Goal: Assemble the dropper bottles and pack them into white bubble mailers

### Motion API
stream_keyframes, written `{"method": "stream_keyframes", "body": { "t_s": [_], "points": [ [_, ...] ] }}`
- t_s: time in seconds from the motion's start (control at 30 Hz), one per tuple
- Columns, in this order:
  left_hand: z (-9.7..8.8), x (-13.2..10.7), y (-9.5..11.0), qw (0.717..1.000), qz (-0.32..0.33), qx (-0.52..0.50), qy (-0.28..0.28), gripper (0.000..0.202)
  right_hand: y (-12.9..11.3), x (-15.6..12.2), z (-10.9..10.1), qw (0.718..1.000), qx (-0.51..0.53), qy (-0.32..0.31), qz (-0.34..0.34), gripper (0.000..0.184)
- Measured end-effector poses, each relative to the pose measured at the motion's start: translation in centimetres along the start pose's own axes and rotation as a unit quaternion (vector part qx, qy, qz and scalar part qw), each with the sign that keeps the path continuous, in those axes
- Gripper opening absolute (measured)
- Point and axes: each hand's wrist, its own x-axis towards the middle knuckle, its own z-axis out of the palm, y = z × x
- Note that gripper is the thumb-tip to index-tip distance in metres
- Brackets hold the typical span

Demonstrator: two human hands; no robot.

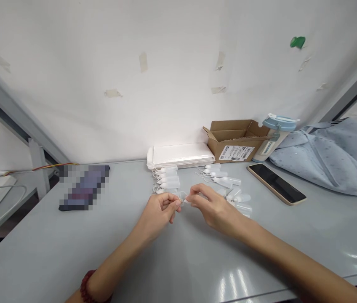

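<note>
White plastic everywhere, honestly. A tiny white plastic piece [183,201] is pinched between the fingertips of the left hand [160,210] and the right hand [212,207], just above the smooth grey table [71,252]. The small white plastic vials [167,180] lie right behind, and a brown cardboard box [235,141] sits further back.

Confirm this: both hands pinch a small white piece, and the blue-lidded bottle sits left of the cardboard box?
Wrong side: the head view shows the blue-lidded bottle right of the cardboard box. The left hand and right hand do pinch the small white piece.
</note>
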Motion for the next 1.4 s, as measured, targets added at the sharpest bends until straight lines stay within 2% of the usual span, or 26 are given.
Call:
{"method": "stream_keyframes", "body": {
  "t_s": [0.23, 0.47, 0.8, 1.03, 1.17, 1.4],
  "points": [
    [0.0, -0.1, 0.0, 1.0, -0.015, 0.009, -0.011, 0.021, -0.4, -0.3, 0.4, 1.0, -0.013, -0.007, 0.006, 0.039],
    [-0.9, 0.0, 0.9, 0.999, -0.024, -0.004, -0.024, 0.027, 0.0, 0.4, 0.3, 0.997, 0.067, 0.029, 0.034, 0.02],
    [-0.6, 0.1, -0.1, 0.999, 0.019, 0.005, -0.029, 0.022, -0.3, 0.0, 0.8, 0.989, 0.111, 0.038, 0.085, 0.028],
    [-1.0, 0.0, 0.4, 0.997, 0.04, 0.051, -0.03, 0.022, 0.2, -0.1, 1.1, 0.989, 0.115, 0.037, 0.089, 0.034],
    [-1.8, 0.5, 0.5, 0.995, 0.078, 0.061, 0.004, 0.02, 1.0, 0.1, 1.0, 0.991, 0.097, 0.02, 0.095, 0.031],
    [-3.0, 1.1, -0.1, 0.982, 0.126, 0.106, 0.092, 0.02, 1.9, 0.9, 0.5, 0.99, 0.09, 0.041, 0.102, 0.02]
  ]
}}
